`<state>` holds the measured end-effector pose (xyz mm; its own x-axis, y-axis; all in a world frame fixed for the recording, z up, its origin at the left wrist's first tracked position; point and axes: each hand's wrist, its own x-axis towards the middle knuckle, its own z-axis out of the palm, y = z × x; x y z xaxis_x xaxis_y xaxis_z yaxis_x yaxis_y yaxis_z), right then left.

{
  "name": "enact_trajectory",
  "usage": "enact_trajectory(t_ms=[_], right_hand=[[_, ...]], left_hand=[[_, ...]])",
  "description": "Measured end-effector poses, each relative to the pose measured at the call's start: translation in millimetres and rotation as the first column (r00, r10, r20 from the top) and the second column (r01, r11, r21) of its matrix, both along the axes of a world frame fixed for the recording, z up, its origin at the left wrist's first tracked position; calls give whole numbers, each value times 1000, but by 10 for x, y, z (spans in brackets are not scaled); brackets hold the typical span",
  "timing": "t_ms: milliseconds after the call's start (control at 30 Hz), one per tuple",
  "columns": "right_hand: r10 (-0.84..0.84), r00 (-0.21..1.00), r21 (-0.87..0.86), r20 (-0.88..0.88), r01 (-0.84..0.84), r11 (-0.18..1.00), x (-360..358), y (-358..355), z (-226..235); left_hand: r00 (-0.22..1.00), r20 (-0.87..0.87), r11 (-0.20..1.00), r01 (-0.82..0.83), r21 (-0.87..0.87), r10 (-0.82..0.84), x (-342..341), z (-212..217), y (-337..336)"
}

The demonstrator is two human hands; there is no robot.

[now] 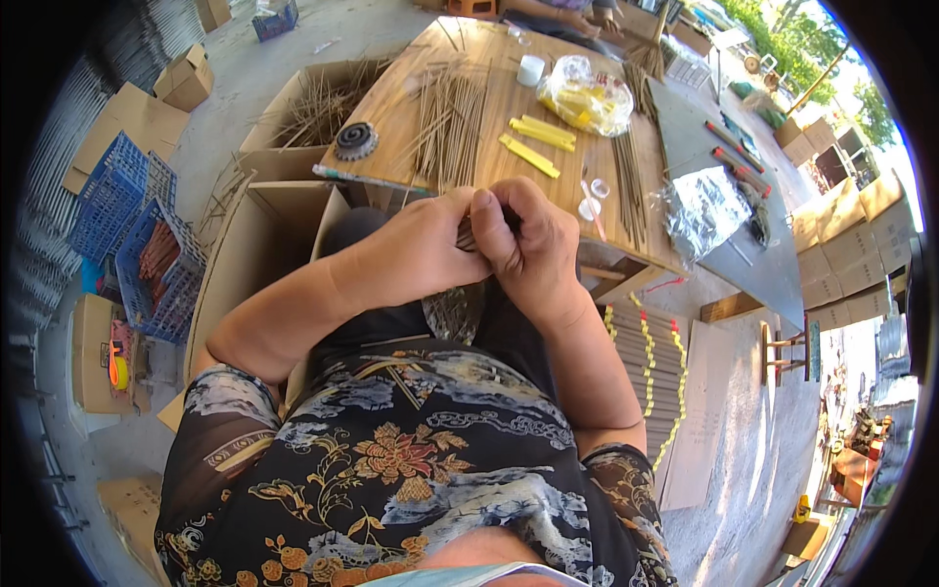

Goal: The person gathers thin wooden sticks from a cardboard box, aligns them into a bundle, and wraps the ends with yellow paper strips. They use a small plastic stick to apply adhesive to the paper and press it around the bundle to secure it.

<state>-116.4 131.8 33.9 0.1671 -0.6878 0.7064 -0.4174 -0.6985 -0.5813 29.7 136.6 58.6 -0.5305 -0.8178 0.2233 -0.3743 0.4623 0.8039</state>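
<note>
Just off the near edge of the wooden table, my two hands meet in front of my body. My left hand (440, 235) is closed, its fingers mostly hidden behind its back. A small striped brown patch of what look like thin brown sticks (467, 236) shows between the hands. My right hand (533, 240) is closed too, thumb bent against the curled fingers and pressed to the left hand. Loose thin brown sticks (450, 122) lie on the tabletop beyond. Right of them are yellow paper strips (531, 157) and a clear bag with yellow pieces (587, 98).
A dark round ridged object (356, 141) sits at the table's left corner. Cardboard boxes (259, 235) stand on the left, near blue crates (156, 269). Grey-brown bundles with yellow bands (646, 362) lie low on the right. Another person's hands (587, 20) are at the far end.
</note>
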Motion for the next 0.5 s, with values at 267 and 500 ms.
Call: enact_trajectory(t_ms=[267,500], right_hand=[[168,959,332,227,-239,912,46,70,-83],[197,840,552,505,-490,675,76,-89,-247]], left_hand=[[948,-318,742,202,639,16,189,-136,92],[936,-345,679,207,704,71,242,-331,16]])
